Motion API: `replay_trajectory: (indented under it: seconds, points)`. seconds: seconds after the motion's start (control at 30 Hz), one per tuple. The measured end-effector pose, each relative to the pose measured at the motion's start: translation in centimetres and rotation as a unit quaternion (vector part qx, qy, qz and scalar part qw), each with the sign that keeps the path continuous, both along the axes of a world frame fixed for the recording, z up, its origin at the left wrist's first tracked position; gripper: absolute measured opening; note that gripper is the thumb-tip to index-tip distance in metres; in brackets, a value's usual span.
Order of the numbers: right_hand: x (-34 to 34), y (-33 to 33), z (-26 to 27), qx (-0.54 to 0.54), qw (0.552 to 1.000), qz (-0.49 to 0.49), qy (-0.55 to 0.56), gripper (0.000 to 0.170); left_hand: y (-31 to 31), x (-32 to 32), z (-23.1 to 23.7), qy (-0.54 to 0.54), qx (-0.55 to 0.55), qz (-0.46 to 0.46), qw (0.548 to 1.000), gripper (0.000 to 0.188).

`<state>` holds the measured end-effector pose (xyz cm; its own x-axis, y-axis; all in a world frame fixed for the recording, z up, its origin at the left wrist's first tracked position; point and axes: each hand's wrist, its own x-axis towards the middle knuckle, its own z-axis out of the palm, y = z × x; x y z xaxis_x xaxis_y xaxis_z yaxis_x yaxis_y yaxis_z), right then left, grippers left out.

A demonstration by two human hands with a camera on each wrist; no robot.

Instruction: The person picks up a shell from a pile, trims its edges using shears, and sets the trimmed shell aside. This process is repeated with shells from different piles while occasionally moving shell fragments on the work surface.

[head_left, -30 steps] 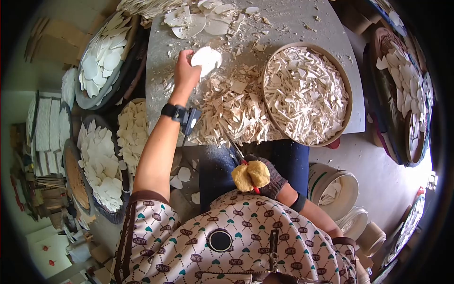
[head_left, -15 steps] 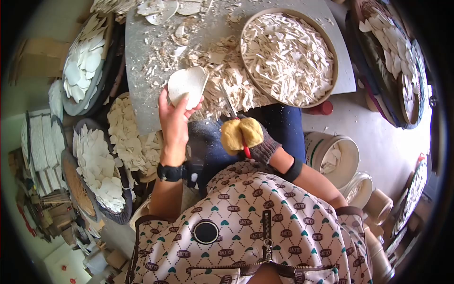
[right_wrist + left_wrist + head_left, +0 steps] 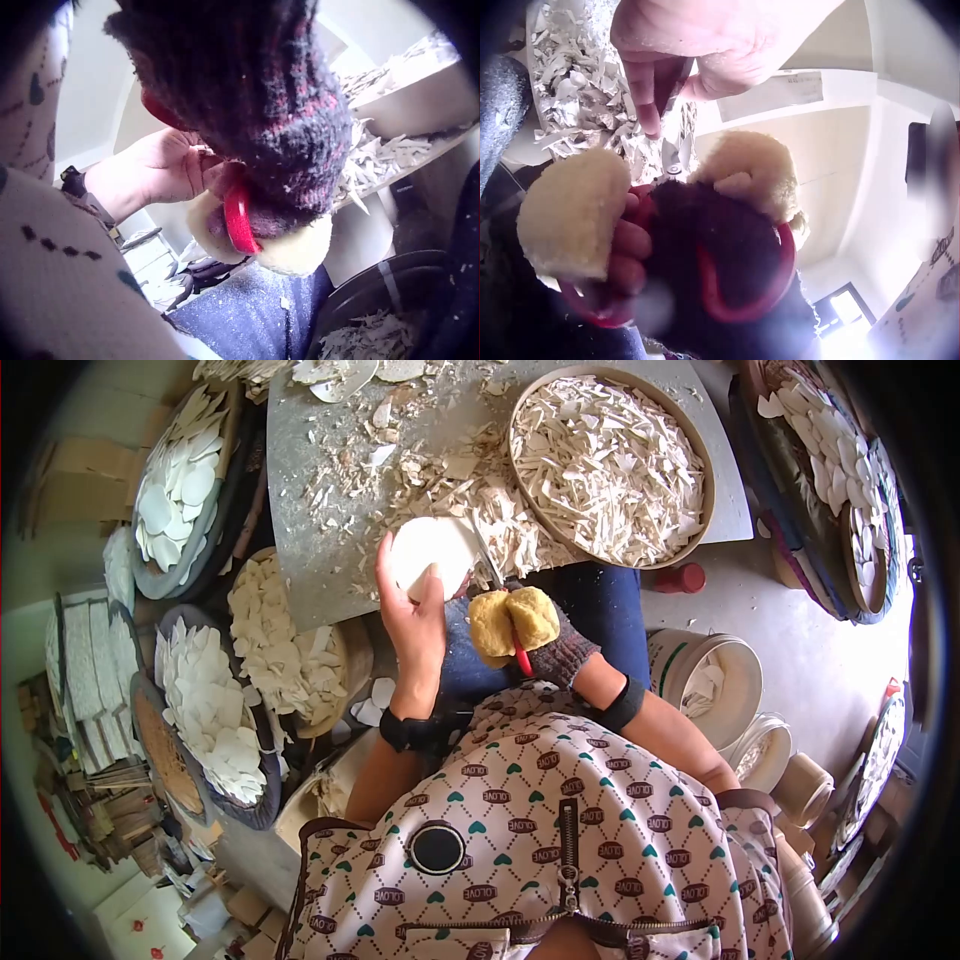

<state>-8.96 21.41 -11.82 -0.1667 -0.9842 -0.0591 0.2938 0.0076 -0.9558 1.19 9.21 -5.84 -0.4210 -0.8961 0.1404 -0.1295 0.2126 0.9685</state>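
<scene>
In the head view my left hand [image 3: 415, 635] holds a thin, white, rounded slice [image 3: 432, 555], thumb on its near face and fingers along its left edge. My right hand [image 3: 560, 652], in a dark knitted glove, grips scissors [image 3: 487, 552] with red handles wrapped in yellow foam pads [image 3: 535, 616]. The blades point away from the body, right at the slice's right edge. In the left wrist view the scissor pivot [image 3: 673, 169] shows just below my left hand [image 3: 705, 45]. The right wrist view has the glove [image 3: 247, 97] around a red handle loop [image 3: 239, 217].
White scraps [image 3: 505, 525] lie heaped on the grey table [image 3: 310, 575], beside a round tray [image 3: 712, 490] full of trimmings. Baskets of white slices [image 3: 205, 705] stand at the left. Buckets [image 3: 745, 670] are on the floor at the right, near a red object [image 3: 682, 578].
My left hand has come back from the far part of the table with the white slice, then moved right to the scissor blades. The right hand keeps its grip on the scissors.
</scene>
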Motion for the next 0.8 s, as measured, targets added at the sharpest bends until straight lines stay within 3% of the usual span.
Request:
replay_trajectory:
  seconds: [0.07, 0.17, 0.27, 0.33, 0.43, 0.5, 0.53, 0.6, 0.63, 0.7, 0.8]
  points:
    - [-0.1, 0.0, -0.2, -0.002, 0.999, -0.003, 0.033, 0.027, -0.9, 0.2, -0.8, -0.045, -0.036, 0.015, 0.998, 0.05]
    - [0.3, -0.2, -0.5, -0.04, 0.998, -0.038, 0.018, 0.027, -2.0, 0.4, -0.7, -0.004, 0.027, -0.031, 0.999, 0.05]
    - [0.1, -0.2, 0.0, -0.015, 0.983, -0.015, -0.182, 0.029, -2.9, 0.6, 0.5, 0.034, 0.168, -0.11, 0.979, 0.05]
    - [-0.1, -0.3, 1.2, 0.052, 0.918, 0.006, -0.393, 0.028, -3.7, 0.9, -0.2, 0.035, 0.141, -0.106, 0.984, 0.051]
    - [0.0, -0.4, 1.5, -0.011, 0.996, 0.007, -0.091, 0.026, -3.1, 0.2, 0.0, 0.089, 0.157, -0.059, 0.982, 0.051]
    - [-0.1, -0.3, 2.0, -0.003, 0.999, 0.007, -0.036, 0.027, -2.7, -0.3, -0.2, 0.112, 0.163, -0.03, 0.98, 0.05]
    - [-0.2, -0.3, 2.4, 0.025, 0.996, 0.009, -0.086, 0.028, -2.8, -0.3, -0.3, 0.106, 0.17, -0.039, 0.979, 0.049]
    - [-0.2, -0.3, 2.2, 0.013, 0.999, 0.011, -0.031, 0.03, -3.5, -0.1, -0.3, 0.094, 0.182, -0.057, 0.977, 0.047]
    - [-0.3, -0.3, 1.5, -0.026, 0.997, 0.012, 0.074, 0.03, -3.8, 0.0, 0.0, 0.082, 0.188, -0.077, 0.976, 0.048]
    - [-0.5, -0.5, 1.0, -0.065, 0.982, 0.01, 0.175, 0.031, -4.3, 0.0, 0.8, 0.059, 0.198, -0.116, 0.972, 0.048]
    - [-0.3, -0.6, 0.9, -0.06, 0.989, -0.007, 0.136, 0.03, -4.1, -0.3, 0.7, 0.065, 0.222, -0.09, 0.969, 0.048]
